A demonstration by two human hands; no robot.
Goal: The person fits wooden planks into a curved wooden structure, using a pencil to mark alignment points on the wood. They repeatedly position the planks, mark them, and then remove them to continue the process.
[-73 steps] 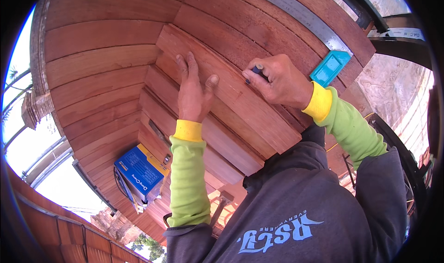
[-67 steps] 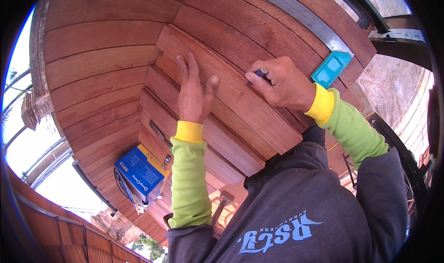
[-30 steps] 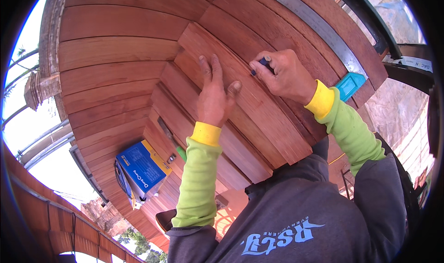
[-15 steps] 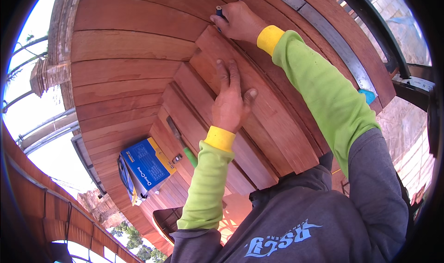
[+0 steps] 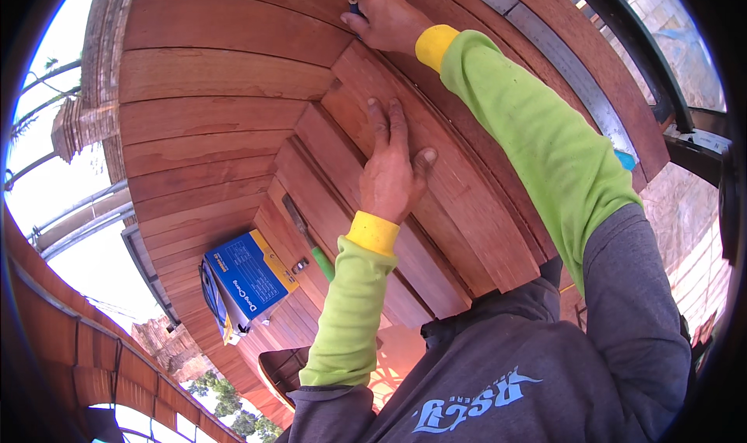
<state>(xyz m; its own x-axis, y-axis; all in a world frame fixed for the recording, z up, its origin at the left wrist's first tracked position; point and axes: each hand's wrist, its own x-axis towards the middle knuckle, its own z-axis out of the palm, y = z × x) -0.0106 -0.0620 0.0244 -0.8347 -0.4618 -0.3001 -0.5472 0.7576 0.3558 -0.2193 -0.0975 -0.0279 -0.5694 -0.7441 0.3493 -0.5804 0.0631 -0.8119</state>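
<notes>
Reddish-brown board [image 5: 478, 202] lies beside matching planks [image 5: 226, 42]. On my feed, left hand [image 5: 393, 170] spreads flat over board, fingers extended, gripping nothing. Right hand [image 5: 389, 22] pinches dark blue pencil-like tool [image 5: 354, 8] near board's far end; tip hidden, so I can't tell contact. Looks like marking: I'd want firm palm pressure, board motionless, constant tool angle, light stroke hugging edge.
</notes>
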